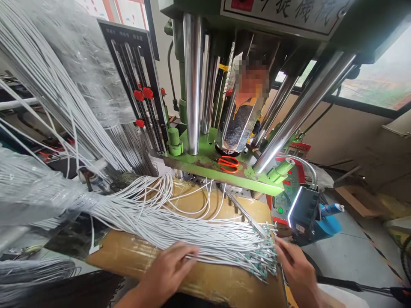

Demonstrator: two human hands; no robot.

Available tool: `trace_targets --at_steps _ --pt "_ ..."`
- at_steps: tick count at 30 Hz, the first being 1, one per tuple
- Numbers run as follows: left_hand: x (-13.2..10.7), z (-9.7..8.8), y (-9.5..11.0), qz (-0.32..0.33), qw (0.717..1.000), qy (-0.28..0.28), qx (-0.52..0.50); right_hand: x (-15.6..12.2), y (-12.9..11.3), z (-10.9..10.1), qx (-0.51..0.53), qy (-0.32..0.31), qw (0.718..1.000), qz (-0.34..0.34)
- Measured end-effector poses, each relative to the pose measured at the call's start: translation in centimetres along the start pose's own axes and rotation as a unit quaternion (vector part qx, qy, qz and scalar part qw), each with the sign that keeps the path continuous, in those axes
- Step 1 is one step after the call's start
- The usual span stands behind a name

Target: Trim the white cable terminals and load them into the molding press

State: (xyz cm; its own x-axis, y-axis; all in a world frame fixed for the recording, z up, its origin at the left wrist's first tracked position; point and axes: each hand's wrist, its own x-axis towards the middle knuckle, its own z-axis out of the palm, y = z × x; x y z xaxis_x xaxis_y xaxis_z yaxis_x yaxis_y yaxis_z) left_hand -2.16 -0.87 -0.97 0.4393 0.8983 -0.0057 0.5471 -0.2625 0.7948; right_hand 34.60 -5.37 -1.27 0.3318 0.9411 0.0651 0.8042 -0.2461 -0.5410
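white wires (205,233), teal-tipped ends

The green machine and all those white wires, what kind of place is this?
Probably a factory workshop: a big green press machine, bundles of white wires on a taped table, sorted by two hands.

White wires (192,229): a thick bundle of thin, white-sheathed leads lying flat across a brown, tape-wrapped board (205,278). The strands fan out from a clear plastic wrap (35,192) at the left. Their right-hand ends (261,252) carry small green-tipped metal terminals, clustered unevenly at the board's right edge.
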Motion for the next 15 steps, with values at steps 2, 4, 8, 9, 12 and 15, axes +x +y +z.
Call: trace_targets --at_steps 2,4,8,9,12,15 --pt "5.4 0.5 1.8 0.100 0.990 -0.026 0.099 3.6 -2.5 1.9 -0.050 -0.046 0.989 -0.128" --pt "9.4 1.1 2.6 0.129 0.967 -0.087 0.202 6.1 -4.4 3.6 -0.101 -0.087 0.976 -0.169" --pt "11.7 1.5 2.5 0.114 0.945 -0.128 0.280 8.0 -5.3 4.8 -0.125 -0.129 0.963 -0.202" --pt "11.6 1.5 2.4 0.107 0.946 -0.128 0.279 8.3 -5.3 4.7 -0.127 -0.134 0.959 -0.213" --pt "11.6 1.3 2.4 0.086 0.948 -0.143 0.270 10.1 -5.5 4.4 -0.135 -0.137 0.954 -0.230" --pt "12.4 0.7 2.4 0.079 0.950 -0.176 0.247 12.7 -6.6 4.2 -0.132 -0.141 0.953 -0.232"
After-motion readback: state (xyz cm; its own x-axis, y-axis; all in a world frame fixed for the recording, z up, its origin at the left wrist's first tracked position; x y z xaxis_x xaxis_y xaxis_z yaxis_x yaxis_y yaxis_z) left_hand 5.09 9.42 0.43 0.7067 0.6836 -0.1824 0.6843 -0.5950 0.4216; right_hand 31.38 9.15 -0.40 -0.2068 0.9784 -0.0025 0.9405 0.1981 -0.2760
